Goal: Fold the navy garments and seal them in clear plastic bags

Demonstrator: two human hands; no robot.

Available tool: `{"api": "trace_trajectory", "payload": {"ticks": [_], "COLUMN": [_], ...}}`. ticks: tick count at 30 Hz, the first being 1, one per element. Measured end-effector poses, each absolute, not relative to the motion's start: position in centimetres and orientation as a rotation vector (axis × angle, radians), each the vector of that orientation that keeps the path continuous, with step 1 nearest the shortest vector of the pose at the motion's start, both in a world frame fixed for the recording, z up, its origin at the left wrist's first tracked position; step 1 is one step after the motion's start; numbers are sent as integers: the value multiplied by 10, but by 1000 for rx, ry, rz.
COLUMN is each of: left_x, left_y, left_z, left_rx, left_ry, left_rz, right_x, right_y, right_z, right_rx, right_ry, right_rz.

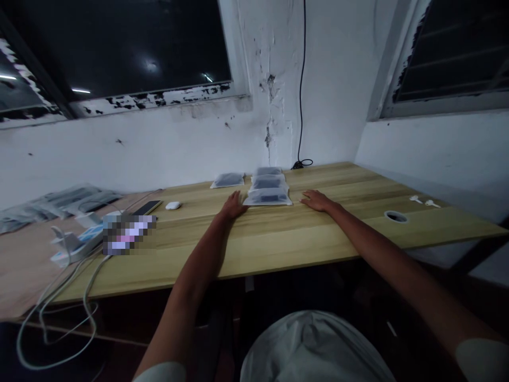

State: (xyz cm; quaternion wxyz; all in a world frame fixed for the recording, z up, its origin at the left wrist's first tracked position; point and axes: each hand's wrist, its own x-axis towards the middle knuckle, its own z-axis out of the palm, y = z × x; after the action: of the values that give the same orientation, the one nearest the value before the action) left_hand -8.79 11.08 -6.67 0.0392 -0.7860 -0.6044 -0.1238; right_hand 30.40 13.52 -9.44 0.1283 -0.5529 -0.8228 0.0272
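Several frosted plastic pouches with dark contents lie on the wooden table (278, 239). Three overlap in a column, the nearest pouch (268, 197) in front, the middle pouch (269, 182) behind it, and the rear pouch (267, 171) closest to the wall. A separate pouch (228, 180) lies to their left. My left hand (234, 206) rests on the table just left of the nearest pouch; whether it touches the edge I cannot tell. To the right of the column, my right hand (316, 200) lies flat, apart from the pouches. Both hands have stretched fingers and hold nothing.
On the left are a power strip (81, 244) with cables, a dark phone (147, 207), a pixelated flat item (129, 234), a white earbud case (173, 205) and piled pouches (59, 202). Keys (431, 203) and a cable hole (396, 216) are on the right.
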Motion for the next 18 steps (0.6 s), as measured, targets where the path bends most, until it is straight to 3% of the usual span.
{"api": "trace_trajectory", "payload": {"ticks": [3, 7, 14, 18], "left_x": [-71, -24, 24, 17], "left_y": [101, 86, 70, 68], "left_z": [-58, -59, -72, -59], "left_rx": [-2535, -2705, -2626, -2491], "left_ry": [-1432, -1010, -1150, -1503], "left_rz": [-549, -391, -288, -233], "right_x": [304, 304, 296, 293], "right_y": [135, 133, 121, 117], "right_z": [-94, -93, -87, -85], "right_rx": [-1561, -1498, -1339, -1305], "right_ry": [-2407, -2378, -2357, -2350], "right_rz": [90, 118, 222, 231]}}
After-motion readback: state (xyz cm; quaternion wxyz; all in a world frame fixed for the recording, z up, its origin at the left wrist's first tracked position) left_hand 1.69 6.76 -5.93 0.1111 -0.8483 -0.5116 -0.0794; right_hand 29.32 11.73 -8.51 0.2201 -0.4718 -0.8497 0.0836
